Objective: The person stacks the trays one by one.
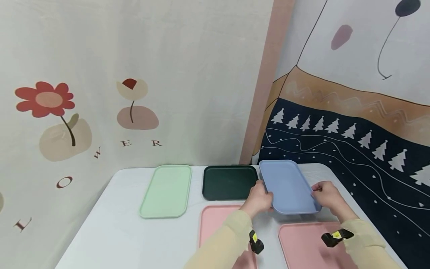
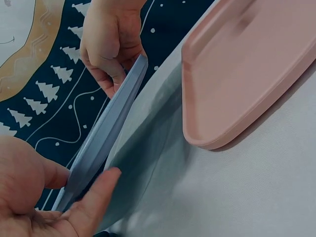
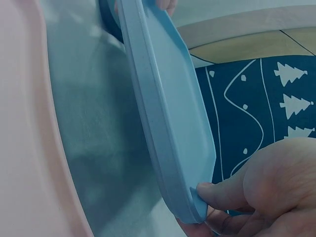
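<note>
Both hands hold a blue tray [image 1: 288, 188] above the back right of the white table. My left hand [image 1: 259, 198] grips its left edge, thumb on the upper side and fingers beneath. At the opposite edge, my right hand [image 1: 327, 194] pinches the rim between thumb and fingers. The left wrist view shows the tray's side [image 2: 101, 131] raised off the cloth, with a shadow below. In the right wrist view, the thumb [image 3: 217, 194] presses the tray's corner. Just left of the blue tray lies a dark green tray [image 1: 230, 183].
A light green tray [image 1: 166, 191] lies at the back left. Two pink trays are nearer the front: one pink tray [image 1: 215, 220] partly under the left forearm, another pink tray [image 1: 302, 243] below the right wrist. Printed curtains [image 1: 201, 93] hang behind the white table [image 1: 117, 224].
</note>
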Demonstrator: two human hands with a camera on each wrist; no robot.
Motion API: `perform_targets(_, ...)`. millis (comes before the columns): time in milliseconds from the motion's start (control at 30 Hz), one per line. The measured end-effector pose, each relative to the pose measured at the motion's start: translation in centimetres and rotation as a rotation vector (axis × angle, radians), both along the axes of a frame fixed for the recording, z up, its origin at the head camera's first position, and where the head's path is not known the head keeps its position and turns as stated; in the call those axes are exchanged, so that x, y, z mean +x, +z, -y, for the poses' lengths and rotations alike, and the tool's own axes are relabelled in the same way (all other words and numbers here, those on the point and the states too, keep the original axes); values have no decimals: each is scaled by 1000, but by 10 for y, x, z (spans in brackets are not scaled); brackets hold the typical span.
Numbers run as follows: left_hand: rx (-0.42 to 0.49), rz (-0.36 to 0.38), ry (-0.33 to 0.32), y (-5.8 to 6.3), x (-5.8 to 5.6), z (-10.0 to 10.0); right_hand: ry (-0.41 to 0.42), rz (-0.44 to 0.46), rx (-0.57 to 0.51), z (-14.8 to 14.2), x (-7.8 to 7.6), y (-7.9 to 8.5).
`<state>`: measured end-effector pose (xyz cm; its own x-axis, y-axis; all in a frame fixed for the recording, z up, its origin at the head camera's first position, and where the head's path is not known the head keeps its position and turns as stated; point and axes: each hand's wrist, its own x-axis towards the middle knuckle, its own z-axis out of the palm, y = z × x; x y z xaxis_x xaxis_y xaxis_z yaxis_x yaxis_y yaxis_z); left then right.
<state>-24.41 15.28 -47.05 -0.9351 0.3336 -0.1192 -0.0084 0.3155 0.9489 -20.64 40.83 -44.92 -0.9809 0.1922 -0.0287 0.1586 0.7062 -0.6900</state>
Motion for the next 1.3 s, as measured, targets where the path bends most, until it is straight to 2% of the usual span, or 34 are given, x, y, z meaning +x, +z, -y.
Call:
perform_targets(200, 16, -4, 8, -4, -1, 2, 8, -1, -3, 4, 4, 3)
perform_targets(400, 57, 19, 7, -3, 3, 13, 25, -19, -10, 10, 11, 3)
perform_targets(767, 116, 12, 72, 1, -1, 36, 38, -46, -27, 32, 22, 4)
perform_targets(867, 107, -20, 84, 1, -3, 39, 48, -49, -30, 36, 23, 6)
perform_targets(967, 93, -52, 84, 1, -5, 42, 57, -50, -35, 39, 24, 6)
perform_targets(1133, 128, -46, 65, 1, -5, 48, 65, -45, -38, 45, 27, 7)
perform_targets(1300, 117, -75, 47, 1, -4, 55, 76, -38, -50, 49, 28, 7)
